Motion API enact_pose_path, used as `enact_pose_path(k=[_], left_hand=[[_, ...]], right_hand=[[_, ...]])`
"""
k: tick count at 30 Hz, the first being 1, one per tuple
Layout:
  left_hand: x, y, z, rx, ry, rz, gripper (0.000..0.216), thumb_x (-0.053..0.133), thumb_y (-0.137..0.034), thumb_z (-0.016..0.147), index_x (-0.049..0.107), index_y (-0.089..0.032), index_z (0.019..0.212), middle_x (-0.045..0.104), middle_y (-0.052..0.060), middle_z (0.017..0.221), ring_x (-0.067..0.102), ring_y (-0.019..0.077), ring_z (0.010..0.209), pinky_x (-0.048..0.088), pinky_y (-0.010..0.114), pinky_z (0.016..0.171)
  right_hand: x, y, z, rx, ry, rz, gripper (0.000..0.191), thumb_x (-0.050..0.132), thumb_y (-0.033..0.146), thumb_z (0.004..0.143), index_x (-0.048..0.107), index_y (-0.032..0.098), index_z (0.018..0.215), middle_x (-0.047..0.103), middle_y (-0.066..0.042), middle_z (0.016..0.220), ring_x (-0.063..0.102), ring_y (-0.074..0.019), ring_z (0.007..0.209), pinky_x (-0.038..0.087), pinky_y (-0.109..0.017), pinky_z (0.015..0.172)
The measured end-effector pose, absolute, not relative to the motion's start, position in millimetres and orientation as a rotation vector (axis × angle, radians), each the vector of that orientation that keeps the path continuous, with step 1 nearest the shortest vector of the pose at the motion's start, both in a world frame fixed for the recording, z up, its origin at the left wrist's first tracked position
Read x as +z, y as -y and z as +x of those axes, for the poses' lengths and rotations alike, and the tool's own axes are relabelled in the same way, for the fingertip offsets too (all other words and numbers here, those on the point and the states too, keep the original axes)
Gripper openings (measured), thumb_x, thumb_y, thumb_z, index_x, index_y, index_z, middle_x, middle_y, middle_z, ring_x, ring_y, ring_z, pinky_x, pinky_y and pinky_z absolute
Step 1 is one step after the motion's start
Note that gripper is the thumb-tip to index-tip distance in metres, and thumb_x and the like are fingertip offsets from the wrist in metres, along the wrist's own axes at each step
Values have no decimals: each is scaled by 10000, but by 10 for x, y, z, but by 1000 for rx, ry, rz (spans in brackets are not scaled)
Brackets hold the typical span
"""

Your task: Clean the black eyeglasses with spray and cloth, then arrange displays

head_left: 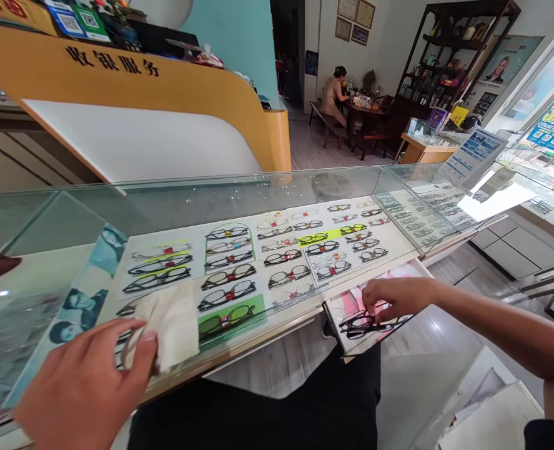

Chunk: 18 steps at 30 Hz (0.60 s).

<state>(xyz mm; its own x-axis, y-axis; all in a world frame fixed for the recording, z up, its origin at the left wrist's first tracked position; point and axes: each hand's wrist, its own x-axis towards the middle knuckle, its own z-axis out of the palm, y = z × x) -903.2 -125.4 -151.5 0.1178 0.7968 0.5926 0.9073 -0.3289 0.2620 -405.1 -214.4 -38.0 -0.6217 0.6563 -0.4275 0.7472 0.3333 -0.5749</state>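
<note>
A cream cleaning cloth (173, 328) is pinched between the thumb and fingers of my left hand (92, 375), over the front left of the glass display case. At the right, my right hand (391, 297) reaches into an open drawer (346, 357). Its fingers are bent down and closed on a pair of black-framed eyeglasses (357, 326); the fingertips are partly hidden. More dark frames and pink paper (351, 302) lie in the drawer around that hand. Under the glass, rows of eyeglasses (230, 297) rest on a white board, near the cloth.
The glass display case (305, 181) runs across in front of me, with a sign stand (474, 156) on its right part. Behind it stands a yellow and white cashier counter (253, 112). Farther back, a person (333, 97) sits at a dark table. My legs (277, 412) are below the drawer.
</note>
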Motion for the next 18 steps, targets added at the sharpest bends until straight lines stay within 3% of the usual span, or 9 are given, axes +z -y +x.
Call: enact_pose_path(k=[2,5,11,18], left_hand=[[-1460,1279,-8999,-877,1648,-2189,512,365,-549,1038,707,-169,1056,758,156,1046,656,326,919,488,412,786],[-1442,1289,-8986,-813,1635,-2161,514,347,-524,1056,718,-169,1075,776,136,1056,680,294,917,494,368,755],[-1462,1264,-8984,-835,1650,-2179,494,391,-507,1037,734,-152,1069,793,150,1062,704,316,933,504,372,745],[-1459,1285,-8957,-916,1696,-2169,513,361,-539,1027,720,-173,1041,783,128,1034,698,292,928,492,366,782]], right_hand=[[-68,2072,-4151,-1109,-2606,1275,97,694,252,980,765,187,989,752,-96,1100,637,-225,1095,485,-343,948],[212,1854,-4021,-718,-2701,1415,158,641,286,1003,769,198,975,750,-102,1109,622,-249,1097,462,-394,983],[-95,1487,-3400,100,-2484,1668,175,653,251,963,821,202,964,773,-135,1133,599,-338,1211,448,-461,1014],[-373,1476,-3292,230,-2401,1687,181,665,209,968,810,169,1069,763,-159,1264,587,-363,1302,456,-476,1059]])
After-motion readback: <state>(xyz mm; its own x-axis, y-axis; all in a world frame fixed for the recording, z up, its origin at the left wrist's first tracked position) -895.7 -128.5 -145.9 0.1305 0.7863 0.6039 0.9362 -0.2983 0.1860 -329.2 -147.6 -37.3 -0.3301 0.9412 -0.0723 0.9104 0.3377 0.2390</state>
